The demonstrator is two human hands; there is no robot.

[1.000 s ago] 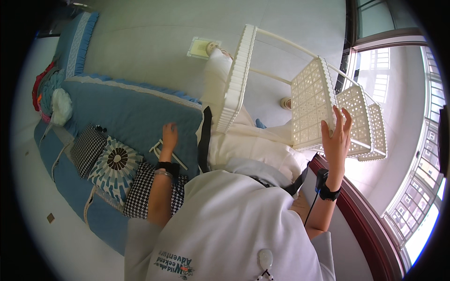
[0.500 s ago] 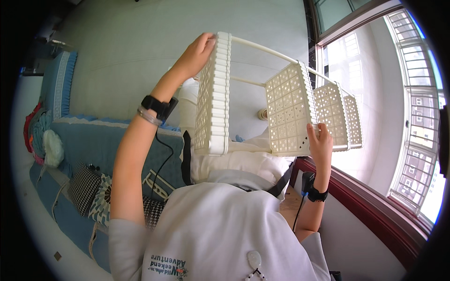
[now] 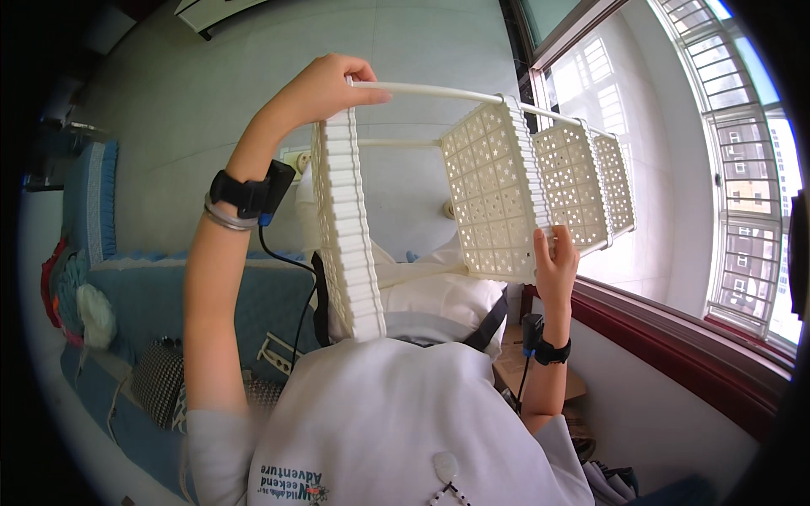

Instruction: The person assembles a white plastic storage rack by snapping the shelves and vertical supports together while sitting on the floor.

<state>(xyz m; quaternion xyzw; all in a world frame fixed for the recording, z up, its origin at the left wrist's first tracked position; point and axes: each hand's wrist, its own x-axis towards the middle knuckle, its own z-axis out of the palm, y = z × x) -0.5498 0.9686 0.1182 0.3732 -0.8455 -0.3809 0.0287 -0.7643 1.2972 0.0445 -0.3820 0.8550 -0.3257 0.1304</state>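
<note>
Watching remotely, I saw the left hand [image 3: 327,89] had shifted, fingers curled round the far rail [image 3: 426,90]'s left end; the right hand [image 3: 556,268] gripped a basket [image 3: 488,202]'s edge, both steadying the white rack [image 3: 499,164] over the lap [image 3: 430,300].

blue-covered sofa [image 3: 211,291], black-and-white patterned cushion [image 3: 159,384], grey floor [image 3: 405,51], dark red windowsill [image 3: 654,344], barred window [image 3: 742,215], cardboard box [image 3: 509,366]

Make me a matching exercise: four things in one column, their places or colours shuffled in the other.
Things:
1. Left hand
2. Right hand
3. Patterned cushion
4. Window sill

Places or colours:
A. Dark red
B. At the edge of the white rack, second tier from the left
C. At the end of the long pole
D. Black and white

Pairs: 1-C, 2-B, 3-D, 4-A
</note>
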